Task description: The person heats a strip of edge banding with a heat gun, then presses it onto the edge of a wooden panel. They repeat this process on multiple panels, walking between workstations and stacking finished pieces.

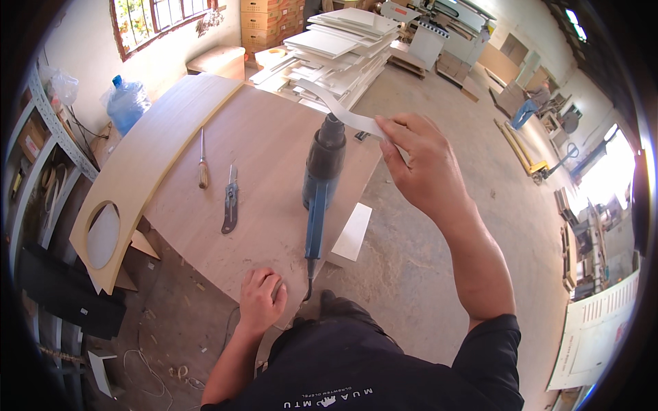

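- The right hand (418,164) is raised over the far right corner of the wooden panel (267,178), thumb and fingers pinching one end of a pale edging strip (339,109) that curves away to the left.
- That strip looks thin, light and springy; I'd judge it bends easily and is best held near its end, as it is now.
- A blue and black heat gun (321,178) lies on the panel just beside the strip, nozzle pointing away.
- The left hand (262,298) rests on the panel's near edge, fingers curled together, holding nothing.
- A screwdriver (203,164) and a utility knife (230,202) lie towards the panel's left side.
- Brown cardboard boxes (271,17) stand stacked against the far wall, behind a heap of white boards (343,48).
- A large white printed sheet (596,329) hangs at the far right.
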